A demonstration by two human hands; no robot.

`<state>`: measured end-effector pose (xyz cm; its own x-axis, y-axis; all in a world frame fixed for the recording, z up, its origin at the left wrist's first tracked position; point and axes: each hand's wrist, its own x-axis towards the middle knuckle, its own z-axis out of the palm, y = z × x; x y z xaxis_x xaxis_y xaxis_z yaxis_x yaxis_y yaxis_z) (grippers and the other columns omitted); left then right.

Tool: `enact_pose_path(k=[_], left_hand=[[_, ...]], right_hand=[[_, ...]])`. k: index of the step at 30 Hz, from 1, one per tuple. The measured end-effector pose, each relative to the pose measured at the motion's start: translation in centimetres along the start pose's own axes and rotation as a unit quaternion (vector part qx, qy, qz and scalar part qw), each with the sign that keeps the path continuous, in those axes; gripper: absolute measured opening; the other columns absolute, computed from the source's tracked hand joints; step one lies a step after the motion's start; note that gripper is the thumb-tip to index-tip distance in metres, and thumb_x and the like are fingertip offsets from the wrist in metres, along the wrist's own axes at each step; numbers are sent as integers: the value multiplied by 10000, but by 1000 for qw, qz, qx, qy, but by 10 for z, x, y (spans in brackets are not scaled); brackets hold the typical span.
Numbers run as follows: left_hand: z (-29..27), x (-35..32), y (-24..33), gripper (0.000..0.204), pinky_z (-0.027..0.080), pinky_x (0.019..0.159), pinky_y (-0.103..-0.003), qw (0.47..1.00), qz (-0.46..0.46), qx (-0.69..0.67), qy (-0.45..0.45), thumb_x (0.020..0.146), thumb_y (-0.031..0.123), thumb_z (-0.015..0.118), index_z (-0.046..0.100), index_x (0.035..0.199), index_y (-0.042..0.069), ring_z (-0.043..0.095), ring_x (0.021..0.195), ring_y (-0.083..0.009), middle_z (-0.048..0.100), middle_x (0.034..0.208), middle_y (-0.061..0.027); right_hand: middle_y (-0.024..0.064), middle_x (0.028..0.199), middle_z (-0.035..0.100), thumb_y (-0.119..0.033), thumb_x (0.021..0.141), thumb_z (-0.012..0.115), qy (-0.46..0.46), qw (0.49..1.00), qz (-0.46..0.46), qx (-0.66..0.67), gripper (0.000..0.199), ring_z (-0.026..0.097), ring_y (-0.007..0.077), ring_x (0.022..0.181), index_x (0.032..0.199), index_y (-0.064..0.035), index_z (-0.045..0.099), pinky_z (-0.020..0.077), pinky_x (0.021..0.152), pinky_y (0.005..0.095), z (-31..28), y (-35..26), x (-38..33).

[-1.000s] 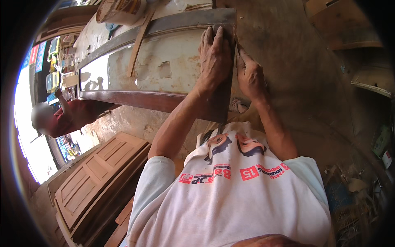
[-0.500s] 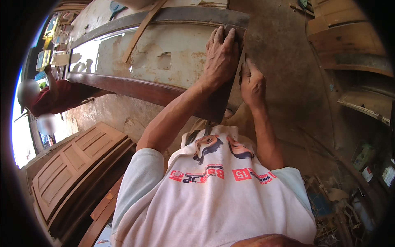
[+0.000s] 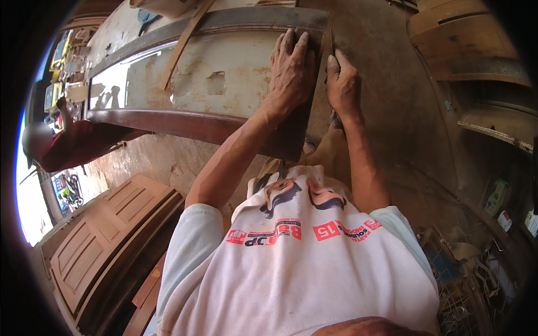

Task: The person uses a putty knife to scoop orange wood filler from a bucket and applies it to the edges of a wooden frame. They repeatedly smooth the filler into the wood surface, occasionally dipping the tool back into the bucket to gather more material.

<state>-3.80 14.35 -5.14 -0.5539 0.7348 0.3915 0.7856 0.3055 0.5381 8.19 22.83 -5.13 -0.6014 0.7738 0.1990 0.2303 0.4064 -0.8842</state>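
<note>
1. Pressing flat, the left hand (image 3: 291,70) is lying open on the dark brown wooden door frame (image 3: 185,124), upper centre.
2. Resting open alongside, the right hand (image 3: 343,84) is touching its edge.
3. Remaining work is looking unclear; the frame's pale panel (image 3: 224,78) is showing patchy.

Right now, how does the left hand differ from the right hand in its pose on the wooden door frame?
The left hand lies flat, palm down, on top of the dark end rail of the wooden door frame, fingers spread. The right hand sits at the frame's outer side edge instead, fingers close together and pointing ahead. The left forearm crosses over the frame's near rail; the right forearm stays beside the frame. Both hands are bare and touch the same end.
</note>
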Motion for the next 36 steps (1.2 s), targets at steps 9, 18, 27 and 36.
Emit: enact_pose_path(k=[9,18,27,36], left_hand=[[-2,9,15,682,304,1237,-590,997,32,60,-48,975,321,689,513,1579,58,360,1508,-509,399,1644,-287],[23,39,17,578,357,1145,-653,986,49,159,-10,935,210,655,598,1493,72,414,1334,-547,456,1545,-281],[11,50,42,554,406,1116,-639,988,19,143,-60,949,198,665,602,1486,76,439,1340,-531,475,1545,-271],[18,47,-9,632,342,1188,-577,978,124,165,-32,948,218,689,537,1534,38,477,1407,-449,550,1472,-295]], right_hand=[[301,1007,726,-162,1074,547,10,991,117,65,354,726,487,978,1349,33,655,563,839,499,-10,46,-48],[233,927,724,-147,1071,579,-17,978,144,151,391,730,352,856,1414,36,618,561,763,443,8,44,-79],[109,781,704,-174,1090,592,33,986,85,137,401,679,176,688,1442,16,620,540,662,360,5,56,-64],[269,1112,763,-174,1068,577,-69,971,163,161,398,776,369,1019,1425,-10,643,587,872,456,-9,35,-113]])
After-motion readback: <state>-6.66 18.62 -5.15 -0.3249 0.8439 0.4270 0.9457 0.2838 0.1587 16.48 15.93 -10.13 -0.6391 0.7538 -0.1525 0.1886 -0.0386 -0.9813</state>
